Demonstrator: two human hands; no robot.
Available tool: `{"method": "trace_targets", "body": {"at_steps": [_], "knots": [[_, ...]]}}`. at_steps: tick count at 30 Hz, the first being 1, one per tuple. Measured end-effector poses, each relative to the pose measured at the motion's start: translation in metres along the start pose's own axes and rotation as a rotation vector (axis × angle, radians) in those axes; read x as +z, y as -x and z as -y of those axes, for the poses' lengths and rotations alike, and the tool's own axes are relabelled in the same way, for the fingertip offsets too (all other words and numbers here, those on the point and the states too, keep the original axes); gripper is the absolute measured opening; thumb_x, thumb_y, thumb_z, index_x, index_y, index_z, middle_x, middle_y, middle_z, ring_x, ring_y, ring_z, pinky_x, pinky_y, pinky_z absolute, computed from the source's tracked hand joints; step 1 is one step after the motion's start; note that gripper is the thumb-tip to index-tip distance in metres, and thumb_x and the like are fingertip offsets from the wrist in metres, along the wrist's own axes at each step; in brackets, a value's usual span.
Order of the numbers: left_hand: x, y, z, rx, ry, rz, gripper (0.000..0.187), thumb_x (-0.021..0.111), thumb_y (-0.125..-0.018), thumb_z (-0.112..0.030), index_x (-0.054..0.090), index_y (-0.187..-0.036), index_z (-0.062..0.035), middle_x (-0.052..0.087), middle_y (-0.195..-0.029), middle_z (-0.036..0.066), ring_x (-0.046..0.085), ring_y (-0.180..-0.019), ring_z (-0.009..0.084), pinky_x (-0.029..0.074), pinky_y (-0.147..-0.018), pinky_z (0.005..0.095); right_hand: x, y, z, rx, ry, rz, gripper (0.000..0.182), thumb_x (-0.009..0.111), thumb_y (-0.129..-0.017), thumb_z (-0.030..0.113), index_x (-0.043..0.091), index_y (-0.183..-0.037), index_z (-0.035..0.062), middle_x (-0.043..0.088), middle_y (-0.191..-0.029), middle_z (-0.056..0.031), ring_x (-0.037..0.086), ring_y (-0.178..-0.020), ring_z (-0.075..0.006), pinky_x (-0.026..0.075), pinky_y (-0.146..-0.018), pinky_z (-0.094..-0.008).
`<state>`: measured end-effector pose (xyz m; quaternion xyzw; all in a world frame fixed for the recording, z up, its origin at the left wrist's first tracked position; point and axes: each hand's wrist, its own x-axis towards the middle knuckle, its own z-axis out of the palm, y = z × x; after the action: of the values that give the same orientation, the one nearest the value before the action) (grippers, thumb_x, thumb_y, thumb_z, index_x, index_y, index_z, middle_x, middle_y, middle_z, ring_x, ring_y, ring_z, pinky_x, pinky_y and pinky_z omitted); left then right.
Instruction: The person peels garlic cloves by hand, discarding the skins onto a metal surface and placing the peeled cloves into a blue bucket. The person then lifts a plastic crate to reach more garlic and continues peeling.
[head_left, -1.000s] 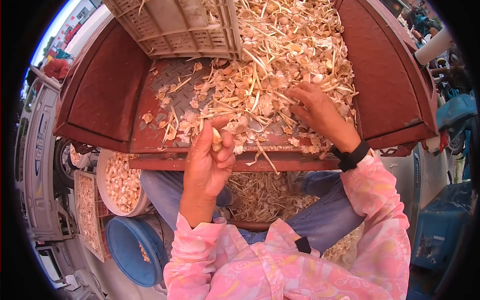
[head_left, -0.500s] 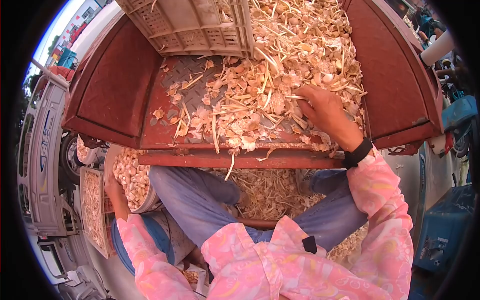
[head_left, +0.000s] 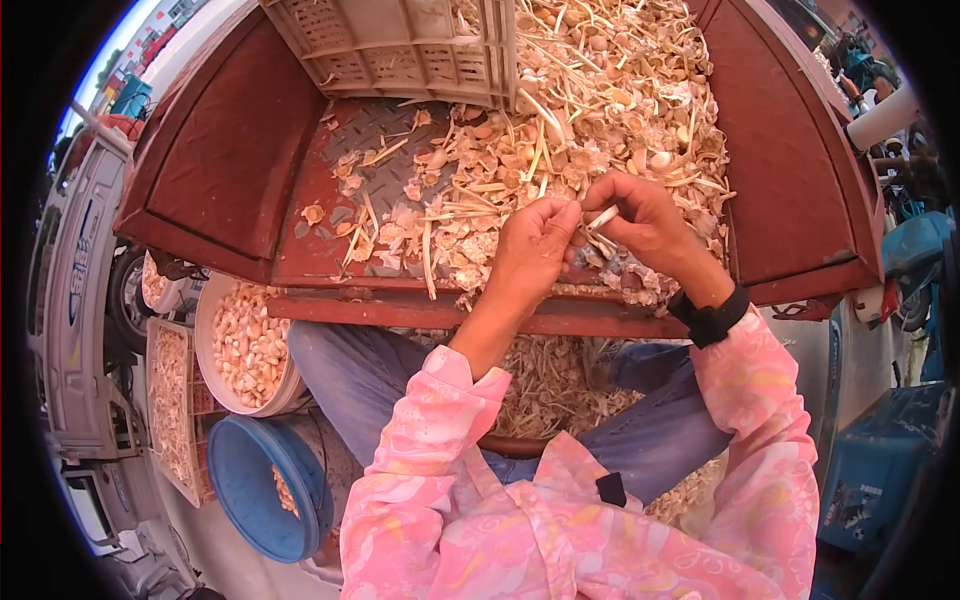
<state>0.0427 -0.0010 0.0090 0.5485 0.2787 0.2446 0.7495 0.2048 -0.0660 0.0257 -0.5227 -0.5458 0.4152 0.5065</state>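
Note:
My left hand (head_left: 530, 252) and my right hand (head_left: 640, 222) meet over the front of a red metal truck bed (head_left: 330, 270). Together they pinch a pale garlic piece with a stalk (head_left: 600, 218); the right fingers hold its upper end, the left fingers touch its lower end. Under and behind them lies a big heap of garlic skins, stalks and cloves (head_left: 560, 130). A black watch band (head_left: 708, 318) sits on my right wrist.
A beige plastic crate (head_left: 400, 45) stands at the back of the bed. Down left by my knee are a white bucket of peeled cloves (head_left: 245, 345), a blue bucket (head_left: 260, 490) and a flat tray of cloves (head_left: 170, 410). Husks cover the ground between my legs.
My left hand came back up from the white bucket at the lower left and joined the right hand. The right hand lifted a garlic piece out of the heap.

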Motion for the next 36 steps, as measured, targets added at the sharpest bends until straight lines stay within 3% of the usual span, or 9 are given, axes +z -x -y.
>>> {"method": "trace_targets", "body": {"at_steps": [1, 4, 10, 14, 18, 19, 25, 28, 36], "knots": [[0.004, 0.001, -0.001, 0.061, 0.021, -0.049, 0.030, 0.052, -0.095, -0.033, 0.060, -0.092, -0.0044, 0.056, -0.069, -0.002, 0.046, -0.056, 0.0025, 0.038, -0.051, 0.0156, -0.004, -0.002, -0.001, 0.013, 0.052, 0.012, 0.013, 0.058, -0.080, -0.002, 0.058, -0.092, 0.0023, 0.054, -0.077, 0.0061, 0.045, -0.065, 0.0003, 0.036, -0.054, -0.0168], [0.006, -0.003, 0.011, 0.274, -0.178, -0.149, 0.031, 0.052, -0.095, -0.034, 0.059, -0.091, -0.0043, 0.056, -0.069, -0.002, 0.045, -0.056, 0.0017, 0.036, -0.047, 0.0153, -0.005, -0.004, 0.007, -0.004, 0.175, 0.020, 0.011, 0.058, -0.079, -0.001, 0.058, -0.090, 0.0023, 0.053, -0.073, 0.0066, 0.044, -0.062, 0.0006, 0.034, -0.052, -0.0165], [-0.011, 0.028, 0.001, -0.197, 0.433, -0.193, 0.034, 0.049, -0.096, -0.036, 0.056, -0.091, -0.0029, 0.055, -0.068, 0.001, 0.045, -0.053, 0.0046, 0.033, -0.042, 0.0161, -0.014, 0.000, 0.017, 0.189, -0.326, -0.134, 0.005, 0.060, -0.086, 0.007, 0.058, -0.091, 0.0048, 0.055, -0.073, 0.0048, 0.046, -0.057, -0.0015, 0.038, -0.051, -0.0159], [0.009, 0.032, -0.005, -0.222, 0.477, -0.084, 0.040, 0.046, -0.097, -0.037, 0.056, -0.109, -0.0004, 0.060, -0.079, 0.006, 0.052, -0.058, 0.0074, 0.041, -0.047, 0.0172, -0.009, 0.006, 0.011, 0.272, -0.625, -0.037, 0.010, 0.061, -0.087, 0.008, 0.056, -0.095, 0.0058, 0.056, -0.074, 0.0035, 0.050, -0.058, -0.0026, 0.042, -0.052, -0.0148], [0.020, 0.030, 0.006, 0.074, 0.143, -0.080, 0.031, 0.055, -0.094, -0.026, 0.056, -0.113, -0.0012, 0.060, -0.080, 0.001, 0.054, -0.063, 0.0060, 0.045, -0.055, 0.0175, 0.006, 0.013, 0.008, 0.316, -0.672, -0.055, 0.010, 0.061, -0.087, 0.008, 0.055, -0.095, 0.0059, 0.054, -0.073, 0.0042, 0.050, -0.059, -0.0032, 0.042, -0.052, -0.0162], [0.017, 0.027, 0.014, 0.119, 0.071, -0.085, 0.022, 0.059, -0.091, -0.021, 0.059, -0.103, -0.0024, 0.058, -0.074, -0.001, 0.051, -0.062, 0.0033, 0.043, -0.053, 0.0169, 0.007, 0.014, 0.006, 0.330, -0.672, -0.069, 0.010, 0.061, -0.087, 0.008, 0.055, -0.095, 0.0058, 0.054, -0.073, 0.0043, 0.050, -0.059, -0.0034, 0.042, -0.052, -0.0165], [0.019, 0.025, 0.033, 0.417, -0.286, -0.159, 0.024, 0.056, -0.093, -0.025, 0.057, -0.101, -0.0018, 0.055, -0.074, -0.002, 0.046, -0.058, 0.0022, 0.037, -0.049, 0.0144, 0.024, 0.015, 0.009, 0.202, -0.423, -0.130, 0.010, 0.060, -0.089, 0.012, 0.055, -0.094, 0.0051, 0.053, -0.070, 0.0041, 0.049, -0.058, -0.0033, 0.041, -0.051, -0.0177], [0.003, 0.034, 0.013, 0.009, 0.322, 0.227, 0.029, 0.053, -0.095, -0.029, 0.056, -0.101, -0.0014, 0.053, -0.073, -0.001, 0.042, -0.054, 0.0013, 0.031, -0.043, 0.0130, 0.022, 0.018, 0.021, 0.153, -0.291, -0.073, 0.011, 0.058, -0.091, 0.015, 0.055, -0.095, 0.0048, 0.053, -0.070, 0.0036, 0.050, -0.060, -0.0032, 0.041, -0.052, -0.0177], [-0.001, 0.048, 0.012, -0.053, 0.382, 0.290, 0.032, 0.051, -0.095, -0.033, 0.054, -0.099, -0.0017, 0.051, -0.072, -0.001, 0.039, -0.052, 0.0008, 0.028, -0.041, 0.0133, 0.030, 0.027, 0.020, -0.036, -0.059, 0.011, 0.014, 0.058, -0.091, 0.014, 0.055, -0.096, 0.0011, 0.055, -0.076, 0.0028, 0.052, -0.069, -0.0018, 0.045, -0.058, -0.0190]]}}
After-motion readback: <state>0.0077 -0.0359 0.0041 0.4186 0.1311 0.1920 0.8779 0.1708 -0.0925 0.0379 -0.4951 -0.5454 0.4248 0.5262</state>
